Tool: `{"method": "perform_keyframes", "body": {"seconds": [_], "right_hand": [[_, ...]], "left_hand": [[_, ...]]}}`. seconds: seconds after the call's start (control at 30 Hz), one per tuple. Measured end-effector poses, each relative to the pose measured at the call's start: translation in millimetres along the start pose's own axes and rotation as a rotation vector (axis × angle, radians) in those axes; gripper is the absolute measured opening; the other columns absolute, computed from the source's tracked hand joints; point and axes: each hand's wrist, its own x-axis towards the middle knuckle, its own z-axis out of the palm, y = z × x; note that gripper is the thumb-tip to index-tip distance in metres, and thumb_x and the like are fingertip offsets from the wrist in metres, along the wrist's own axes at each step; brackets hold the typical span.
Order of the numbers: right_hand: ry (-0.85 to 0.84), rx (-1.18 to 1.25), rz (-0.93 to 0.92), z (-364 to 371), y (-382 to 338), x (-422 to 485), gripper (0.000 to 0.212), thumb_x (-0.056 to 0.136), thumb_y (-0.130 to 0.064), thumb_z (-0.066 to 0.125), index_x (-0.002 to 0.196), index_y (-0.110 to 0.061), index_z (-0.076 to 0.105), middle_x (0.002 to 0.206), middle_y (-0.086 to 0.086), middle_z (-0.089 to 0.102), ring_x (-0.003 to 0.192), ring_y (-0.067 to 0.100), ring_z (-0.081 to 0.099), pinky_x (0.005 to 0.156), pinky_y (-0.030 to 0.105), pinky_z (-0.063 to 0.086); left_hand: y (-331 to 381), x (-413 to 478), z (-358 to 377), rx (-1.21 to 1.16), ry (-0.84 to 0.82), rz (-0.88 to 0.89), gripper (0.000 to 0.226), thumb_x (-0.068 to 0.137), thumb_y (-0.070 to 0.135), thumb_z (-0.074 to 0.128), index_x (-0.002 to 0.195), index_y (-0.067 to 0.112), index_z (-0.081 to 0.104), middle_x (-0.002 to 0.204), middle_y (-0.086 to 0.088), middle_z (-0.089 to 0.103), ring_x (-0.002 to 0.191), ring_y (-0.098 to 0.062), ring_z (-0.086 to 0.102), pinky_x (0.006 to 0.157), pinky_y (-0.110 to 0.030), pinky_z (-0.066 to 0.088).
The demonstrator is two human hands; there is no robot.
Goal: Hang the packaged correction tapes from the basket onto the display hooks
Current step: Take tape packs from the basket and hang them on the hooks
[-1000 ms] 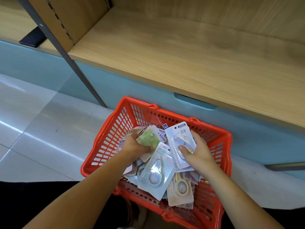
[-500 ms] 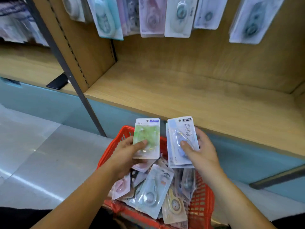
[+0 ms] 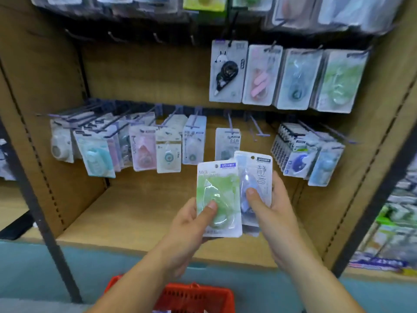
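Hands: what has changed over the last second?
The left hand and right hand rose out of the basket toward the lower hooks, carrying the green pack and blue pack. Each hand holds the same pack as before, and the basket stays below.

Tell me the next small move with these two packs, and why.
Probably raise the blue pack in the right hand to the bare hook just above it: its hang hole is uppermost and that hook carries nothing. The left hand holds the green pack beside it.
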Motion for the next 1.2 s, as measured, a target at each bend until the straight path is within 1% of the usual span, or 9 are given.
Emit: {"method": "perform_keyframes", "body": {"seconds": [0.13, 0.23, 0.37, 0.53, 0.63, 0.73, 0.87, 1.07, 1.2], "right_hand": [[-0.041, -0.024, -0.046, -35, -44, 26, 0.058, 0.098, -0.012, 0.070, 0.144, -0.037, 0.047, 0.133, -0.013, 0.069, 0.117, 0.012, 0.070, 0.078, 0.033, 0.063], [0.066, -0.183, -0.164, -65, -72, 51, 0.078, 0.089, -0.029, 0.080, 0.153, -0.040, 0.037, 0.150, -0.012, 0.056, 0.138, 0.015, 0.055, 0.108, 0.051, 0.051], [0.161, -0.405, -0.274, -109, -117, 81, 0.093, 0.096, -0.031, 0.071, 0.163, -0.047, 0.009, 0.160, -0.039, 0.022, 0.148, -0.005, 0.029, 0.124, 0.043, 0.031], [0.271, -0.592, -0.327, -163, -148, 101, 0.089, 0.097, -0.032, 0.068, 0.161, -0.053, 0.008, 0.164, -0.035, 0.017, 0.152, 0.003, 0.027, 0.119, 0.044, 0.038], [0.401, -0.623, -0.372, -179, -154, 107, 0.089, 0.098, -0.034, 0.067, 0.158, -0.057, 0.006, 0.160, -0.039, 0.016, 0.146, -0.005, 0.026, 0.115, 0.035, 0.040], [0.498, -0.633, -0.427, -183, -154, 108, 0.092, 0.099, -0.034, 0.065, 0.147, -0.070, -0.005, 0.145, -0.051, 0.017, 0.120, -0.017, 0.030, 0.095, 0.026, 0.046], [0.568, -0.594, -0.402, -190, -149, 111, 0.094, 0.099, -0.031, 0.065, 0.149, -0.067, -0.006, 0.164, -0.030, 0.018, 0.112, -0.024, 0.035, 0.073, 0.013, 0.047], [0.552, -0.586, -0.405, -205, -143, 122, 0.094, 0.097, -0.030, 0.068, 0.149, -0.069, 0.000, 0.158, -0.035, 0.025, 0.113, -0.028, 0.041, 0.094, 0.028, 0.050], [0.536, -0.548, -0.399, -214, -138, 130, 0.093, 0.095, -0.031, 0.071, 0.148, -0.073, 0.008, 0.148, -0.051, 0.022, 0.138, -0.006, 0.035, 0.111, 0.044, 0.048]], "left_hand": [[51, 23, 37, 0.096, -0.069, 0.072, 0.029, 0.103, 0.030, 0.059, 0.125, 0.011, 0.065, 0.118, -0.008, 0.077, 0.108, -0.030, 0.074, 0.090, -0.048, 0.061], [86, 42, 66, 0.271, -0.103, 0.153, 0.020, 0.103, 0.036, 0.061, 0.115, 0.022, 0.069, 0.102, 0.001, 0.080, 0.084, -0.020, 0.076, 0.061, -0.037, 0.057], [117, 75, 107, 0.445, -0.128, 0.234, 0.022, 0.102, 0.049, 0.058, 0.117, 0.033, 0.062, 0.087, 0.008, 0.075, 0.068, -0.016, 0.069, 0.052, -0.034, 0.050], [141, 127, 157, 0.456, -0.255, 0.291, 0.019, 0.105, 0.034, 0.058, 0.124, 0.037, 0.057, 0.113, 0.016, 0.074, 0.097, -0.013, 0.075, 0.080, -0.041, 0.065], [155, 156, 184, 0.500, -0.249, 0.338, 0.023, 0.105, 0.034, 0.059, 0.128, 0.033, 0.058, 0.116, 0.015, 0.074, 0.100, -0.003, 0.072, 0.081, -0.023, 0.059], [164, 182, 207, 0.504, -0.244, 0.355, 0.029, 0.105, 0.035, 0.060, 0.133, 0.031, 0.058, 0.121, 0.016, 0.072, 0.108, -0.003, 0.068, 0.087, -0.022, 0.053], [164, 210, 231, 0.548, -0.245, 0.369, 0.032, 0.105, 0.035, 0.059, 0.137, 0.031, 0.055, 0.125, 0.013, 0.071, 0.111, -0.010, 0.068, 0.098, -0.034, 0.055], [155, 223, 246, 0.534, -0.279, 0.363, 0.028, 0.107, 0.030, 0.056, 0.135, 0.031, 0.057, 0.124, 0.015, 0.070, 0.110, 0.000, 0.064, 0.078, -0.017, 0.051], [145, 228, 247, 0.519, -0.308, 0.378, 0.028, 0.108, 0.031, 0.054, 0.136, 0.034, 0.057, 0.124, 0.015, 0.071, 0.107, -0.005, 0.068, 0.070, -0.016, 0.056]]}}
